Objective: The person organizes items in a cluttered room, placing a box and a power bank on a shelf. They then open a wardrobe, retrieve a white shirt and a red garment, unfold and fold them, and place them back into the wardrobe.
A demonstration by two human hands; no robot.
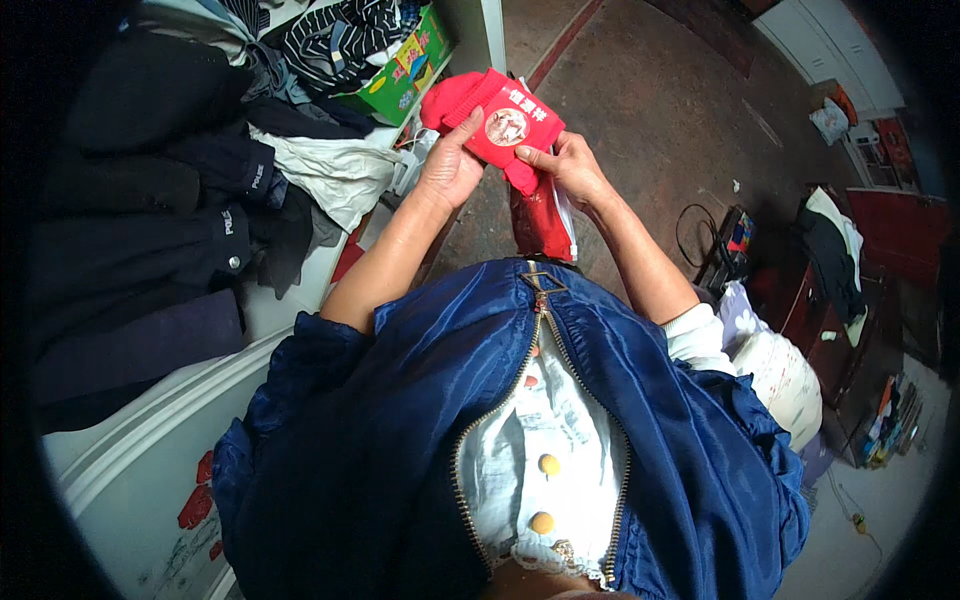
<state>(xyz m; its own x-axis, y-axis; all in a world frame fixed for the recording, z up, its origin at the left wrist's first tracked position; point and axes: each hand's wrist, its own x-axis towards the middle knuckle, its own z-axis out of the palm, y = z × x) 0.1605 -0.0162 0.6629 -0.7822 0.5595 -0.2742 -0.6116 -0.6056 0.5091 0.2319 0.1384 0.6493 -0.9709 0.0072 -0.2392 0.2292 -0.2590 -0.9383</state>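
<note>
A red folded sock bundle with a red printed paper band is held up between both hands. My left hand grips its left side, the thumb on the ribbed knit. On the band's right end my right hand has closed, its thumb near a round picture. Below that hand hangs a red pouch or bag with a pale zip edge; what holds it cannot be seen clearly.
Dark garments and a white cloth lie on a shelf at left. A green carton holds striped clothing. A red-brown wooden cabinet, a stuffed pale bag and a dark cable are at right.
</note>
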